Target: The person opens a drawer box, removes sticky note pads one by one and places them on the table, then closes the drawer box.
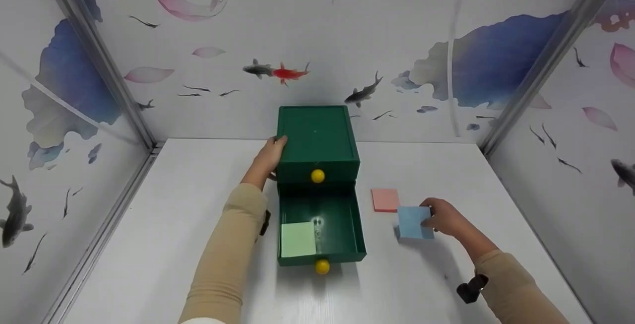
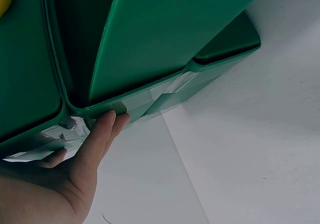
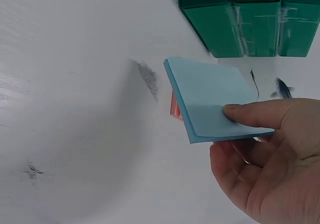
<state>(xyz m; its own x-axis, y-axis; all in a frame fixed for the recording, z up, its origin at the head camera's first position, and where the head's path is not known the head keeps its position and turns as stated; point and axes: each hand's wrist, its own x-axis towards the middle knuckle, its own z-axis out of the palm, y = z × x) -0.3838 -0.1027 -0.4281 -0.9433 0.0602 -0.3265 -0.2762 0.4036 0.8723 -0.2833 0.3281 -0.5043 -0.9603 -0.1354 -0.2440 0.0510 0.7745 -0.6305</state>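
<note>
My right hand (image 1: 445, 216) pinches a pad of blue sticky notes (image 3: 210, 94), thumb on top and fingers beneath, raised over the table. A pink sticky note pad (image 1: 385, 200) lies on the table just beyond it, mostly hidden behind the blue pad in the right wrist view. My left hand (image 1: 269, 156) rests against the left side of a green drawer cabinet (image 1: 317, 133), with straight fingers (image 2: 102, 134) touching its wall. The cabinet's lower drawer (image 1: 342, 225) is pulled out, and a light green sticky note pad (image 1: 297, 239) lies in its front left corner.
Yellow round knobs stick out from the upper drawer front (image 1: 318, 176) and the pulled-out drawer. The white table (image 1: 198, 190) meets patterned wall panels (image 1: 317, 31) at the back and sides. Metal posts (image 1: 99, 61) stand at the back corners.
</note>
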